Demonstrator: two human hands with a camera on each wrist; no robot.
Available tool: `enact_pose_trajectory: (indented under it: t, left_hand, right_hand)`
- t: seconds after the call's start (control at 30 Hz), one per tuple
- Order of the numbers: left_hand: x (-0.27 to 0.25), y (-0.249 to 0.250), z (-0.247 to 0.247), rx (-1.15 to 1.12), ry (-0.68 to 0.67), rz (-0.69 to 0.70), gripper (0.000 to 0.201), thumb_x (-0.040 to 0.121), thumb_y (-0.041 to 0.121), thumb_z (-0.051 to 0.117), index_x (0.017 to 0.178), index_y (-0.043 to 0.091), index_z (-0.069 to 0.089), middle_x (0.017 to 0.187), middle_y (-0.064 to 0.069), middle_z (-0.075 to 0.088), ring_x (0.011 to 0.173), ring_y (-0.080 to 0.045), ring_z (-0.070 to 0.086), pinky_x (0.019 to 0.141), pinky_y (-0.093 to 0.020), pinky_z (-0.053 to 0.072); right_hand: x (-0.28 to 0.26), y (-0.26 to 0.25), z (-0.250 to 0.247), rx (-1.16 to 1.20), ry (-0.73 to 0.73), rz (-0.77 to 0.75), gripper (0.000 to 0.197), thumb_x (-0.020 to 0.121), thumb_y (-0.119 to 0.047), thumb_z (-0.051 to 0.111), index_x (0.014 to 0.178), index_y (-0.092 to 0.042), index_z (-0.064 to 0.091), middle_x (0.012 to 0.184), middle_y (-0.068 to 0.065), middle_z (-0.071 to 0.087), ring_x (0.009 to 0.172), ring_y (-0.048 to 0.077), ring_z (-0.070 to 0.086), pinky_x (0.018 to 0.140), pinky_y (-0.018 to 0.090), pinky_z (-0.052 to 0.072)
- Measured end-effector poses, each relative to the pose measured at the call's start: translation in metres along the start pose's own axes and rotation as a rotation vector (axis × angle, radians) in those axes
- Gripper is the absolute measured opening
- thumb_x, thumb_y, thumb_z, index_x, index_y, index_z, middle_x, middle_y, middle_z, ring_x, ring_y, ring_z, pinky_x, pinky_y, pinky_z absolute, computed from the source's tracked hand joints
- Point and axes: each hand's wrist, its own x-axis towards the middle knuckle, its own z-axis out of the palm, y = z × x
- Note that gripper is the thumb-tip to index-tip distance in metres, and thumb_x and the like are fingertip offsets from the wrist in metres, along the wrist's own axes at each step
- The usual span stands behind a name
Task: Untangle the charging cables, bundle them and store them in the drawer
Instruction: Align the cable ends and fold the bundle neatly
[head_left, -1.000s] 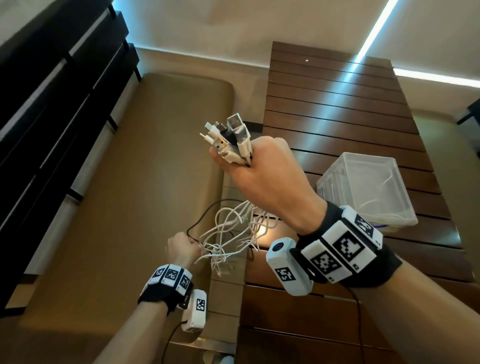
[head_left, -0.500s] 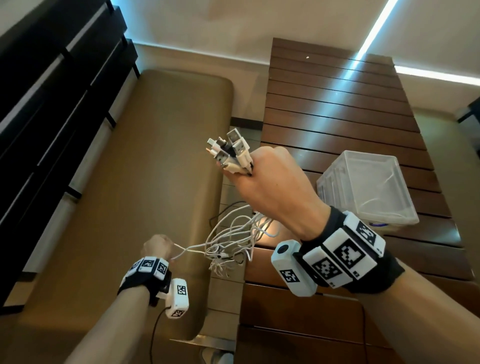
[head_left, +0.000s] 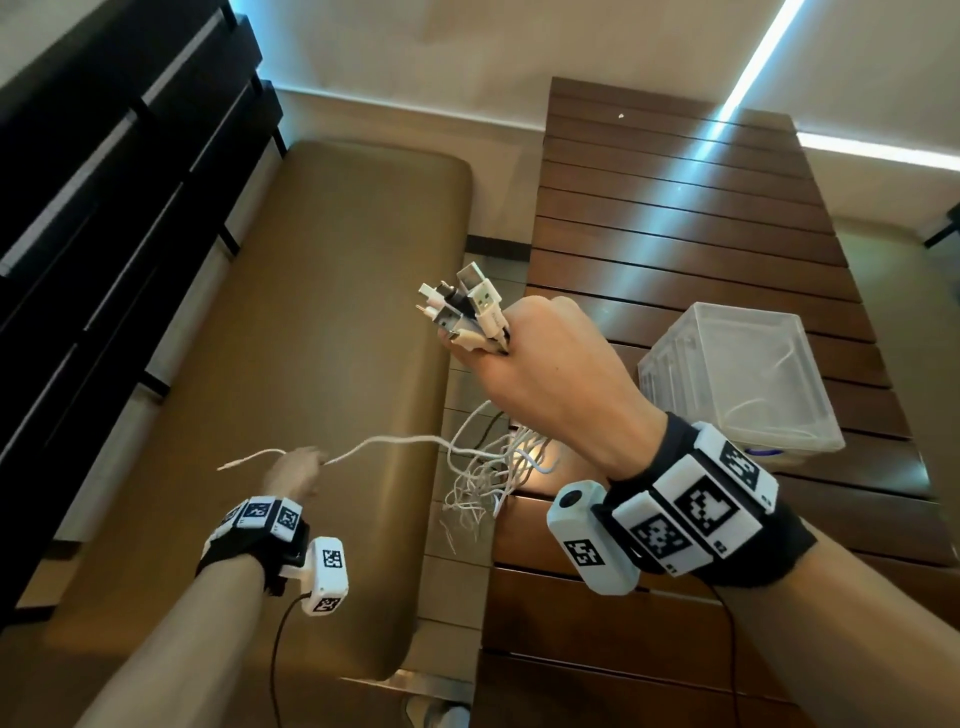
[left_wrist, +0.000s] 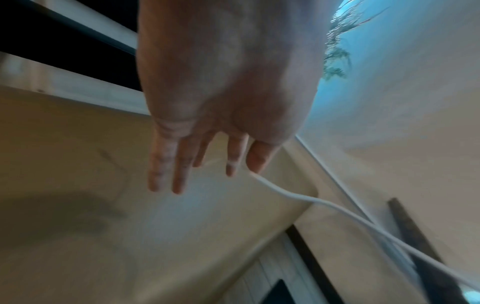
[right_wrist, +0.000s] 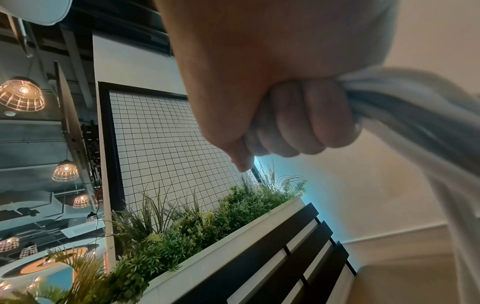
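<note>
The left hand (head_left: 296, 470) pinches one white cable (head_left: 395, 444) between thumb and forefinger, its other fingers (left_wrist: 166, 164) loose, the free end poking out beyond the pinch. That cable runs rightward into the tangle (head_left: 493, 467) dangling below the right hand (head_left: 550, 374), a tight fist around the bunched cables with their plugs (head_left: 462, 306) fanned out above it.

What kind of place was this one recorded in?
Probably a cafe or restaurant seating area: a padded tan bench runs beside a slatted wooden table, with wire-cage pendant lamps and a planter of greenery behind.
</note>
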Motion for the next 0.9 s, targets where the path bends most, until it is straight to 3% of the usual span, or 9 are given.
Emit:
enact_pose_trajectory:
  t: [0.07,0.13,0.3,0.47,0.57,0.67,0.77,0.83,0.9]
  left_hand:
    - [-0.009,0.013,0.007,0.169,-0.038,0.2,0.032,0.103,0.014,0.047,0.129,0.007,0.065,0.139,-0.012,0.059,0.121,-0.03,0.058,0.101,-0.032,0.042]
    - [-0.025,0.027,0.015,0.138,-0.024,0.352,0.026,0.098,0.014,0.057,0.119,0.009,0.071,0.128,-0.005,0.066,0.111,-0.019,0.057,0.093,-0.025,0.038]
    - [-0.09,0.071,0.033,-0.104,-0.299,0.73,0.042,0.086,-0.002,0.06,0.105,0.035,0.065,0.12,0.005,0.063,0.116,-0.011,0.06,0.107,-0.042,0.047]
    - [-0.16,0.099,0.04,-0.219,-0.606,1.041,0.114,0.065,0.036,0.09,0.155,0.027,0.02,0.158,0.013,0.033,0.143,-0.001,0.034,0.117,-0.021,0.03]
    - [-0.189,0.111,0.059,-0.388,-0.486,1.068,0.069,0.068,0.042,0.083,0.125,0.015,0.056,0.121,0.015,0.065,0.115,0.001,0.059,0.095,-0.019,0.049]
    - [-0.197,0.112,0.077,-0.548,-0.393,0.901,0.021,0.081,0.023,0.067,0.088,0.005,0.06,0.079,-0.007,0.062,0.082,-0.016,0.059,0.071,-0.028,0.049]
    - [-0.192,0.107,0.076,-0.534,-0.283,0.834,0.029,0.09,0.01,0.065,0.064,0.018,0.053,0.055,-0.001,0.06,0.069,-0.024,0.056,0.057,-0.037,0.05]
    - [-0.187,0.098,0.077,-0.549,-0.187,1.086,0.024,0.083,0.02,0.064,0.067,0.005,0.053,0.056,-0.014,0.055,0.053,-0.034,0.05,0.046,-0.048,0.044]
    - [-0.18,0.084,0.086,-0.455,-0.169,1.121,0.018,0.079,0.024,0.063,0.084,0.007,0.058,0.062,-0.01,0.062,0.061,-0.038,0.058,0.051,-0.054,0.05]
  right_hand:
    - [0.001,-0.001,0.003,0.024,-0.005,-0.02,0.059,0.096,-0.053,0.052,0.05,-0.021,0.036,0.042,-0.006,0.034,0.039,0.015,0.037,0.042,0.02,0.023]
    - [0.001,-0.002,0.006,0.061,-0.005,-0.029,0.057,0.097,-0.053,0.051,0.051,-0.02,0.042,0.043,-0.007,0.04,0.041,0.015,0.041,0.044,0.022,0.027]
    - [-0.001,-0.001,0.009,0.165,0.043,-0.054,0.056,0.099,-0.049,0.052,0.056,-0.013,0.057,0.047,-0.003,0.049,0.043,0.013,0.046,0.046,0.021,0.032]
    - [-0.003,-0.007,0.009,0.444,0.088,-0.01,0.052,0.098,-0.043,0.057,0.052,-0.022,0.048,0.047,-0.003,0.045,0.045,0.008,0.04,0.048,0.027,0.035]
    - [-0.008,-0.022,0.016,0.572,0.057,-0.034,0.051,0.098,-0.04,0.058,0.052,-0.027,0.044,0.046,-0.01,0.04,0.044,0.007,0.039,0.049,0.018,0.031]
    - [-0.013,-0.034,0.017,0.628,-0.006,-0.065,0.049,0.099,-0.039,0.056,0.055,-0.024,0.042,0.05,-0.009,0.039,0.046,0.007,0.036,0.05,0.021,0.032]
    - [-0.019,-0.036,0.007,0.749,-0.02,-0.048,0.046,0.1,-0.033,0.057,0.056,-0.027,0.042,0.053,-0.009,0.037,0.05,0.01,0.034,0.052,0.025,0.032]
    - [-0.027,-0.034,0.003,0.806,-0.01,-0.035,0.047,0.101,-0.029,0.057,0.055,-0.031,0.044,0.054,-0.01,0.037,0.05,0.009,0.034,0.053,0.025,0.032]
    - [-0.039,-0.032,0.002,0.816,-0.034,-0.042,0.046,0.101,-0.029,0.057,0.056,-0.035,0.05,0.054,-0.011,0.04,0.051,0.007,0.036,0.053,0.022,0.034]
